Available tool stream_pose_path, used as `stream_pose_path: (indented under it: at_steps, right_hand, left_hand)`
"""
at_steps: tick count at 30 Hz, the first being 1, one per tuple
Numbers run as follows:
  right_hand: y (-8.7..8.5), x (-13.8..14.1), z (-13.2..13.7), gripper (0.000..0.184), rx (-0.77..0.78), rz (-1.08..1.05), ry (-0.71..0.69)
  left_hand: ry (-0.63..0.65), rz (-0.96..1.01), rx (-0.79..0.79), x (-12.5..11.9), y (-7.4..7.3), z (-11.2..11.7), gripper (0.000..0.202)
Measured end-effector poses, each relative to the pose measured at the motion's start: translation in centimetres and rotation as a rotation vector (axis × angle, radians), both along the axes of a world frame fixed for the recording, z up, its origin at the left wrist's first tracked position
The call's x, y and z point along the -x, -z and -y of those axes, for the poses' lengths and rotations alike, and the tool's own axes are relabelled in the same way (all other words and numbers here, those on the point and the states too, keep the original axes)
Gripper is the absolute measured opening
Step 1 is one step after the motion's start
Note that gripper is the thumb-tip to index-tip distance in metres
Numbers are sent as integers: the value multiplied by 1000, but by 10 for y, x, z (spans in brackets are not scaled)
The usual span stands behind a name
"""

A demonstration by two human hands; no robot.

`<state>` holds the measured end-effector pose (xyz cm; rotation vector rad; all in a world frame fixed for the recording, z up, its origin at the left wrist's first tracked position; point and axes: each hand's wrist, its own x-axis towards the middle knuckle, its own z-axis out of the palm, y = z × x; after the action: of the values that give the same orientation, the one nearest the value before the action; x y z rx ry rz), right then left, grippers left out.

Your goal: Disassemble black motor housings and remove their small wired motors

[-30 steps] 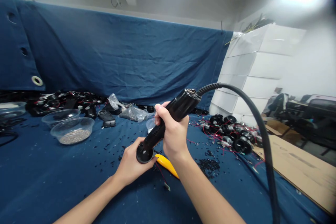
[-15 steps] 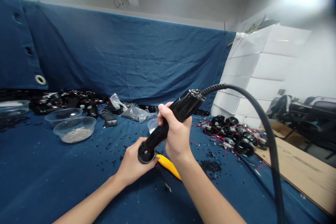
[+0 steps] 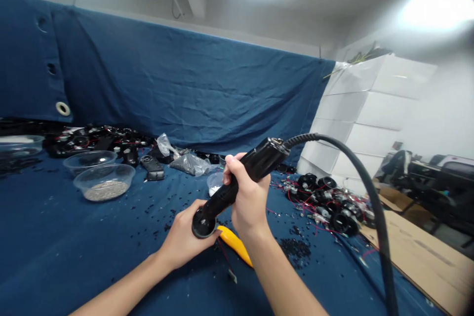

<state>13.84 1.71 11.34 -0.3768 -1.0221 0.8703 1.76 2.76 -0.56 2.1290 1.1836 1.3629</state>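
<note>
My right hand (image 3: 250,197) is wrapped round a black corded electric screwdriver (image 3: 264,160), thumb along its upper side. It slants down to the left, its lower end at the mouth of a round black housing (image 3: 203,229). The bit's tip is hidden from me. My left hand (image 3: 185,234) grips that cup-shaped housing from the left side, its opening facing up toward me. A curved yellow piece (image 3: 235,247), perhaps a handle, extends right from beside my left fingertips, partly covered by my right wrist. Below it hangs a thin red wire with a small connector (image 3: 232,276).
Clear plastic bowls (image 3: 105,190), one with small metal parts, stand left. A small tub (image 3: 215,185) with white bits sits behind my hands. Small black parts (image 3: 294,252) are scattered on the blue cloth. Wired black parts (image 3: 333,202) and cardboard (image 3: 425,256) lie right; the screwdriver's cable (image 3: 374,197) arcs there.
The view has tilted up slightly, so the hands appear a little lower. More of the housing's opening shows beside the screwdriver's end. Both grips are the same.
</note>
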Motion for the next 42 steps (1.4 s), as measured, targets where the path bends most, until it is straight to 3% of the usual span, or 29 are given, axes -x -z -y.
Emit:
stream_pose_path:
  at_steps: [20,42]
  right_hand:
    - [4,3,-1,17,-55,91,-26]
    - [4,5,7,20,-84,167,-30]
  left_hand:
    - [-82,54,75,-4,0,0,27]
    - [2,92,93,-3,5,0,28]
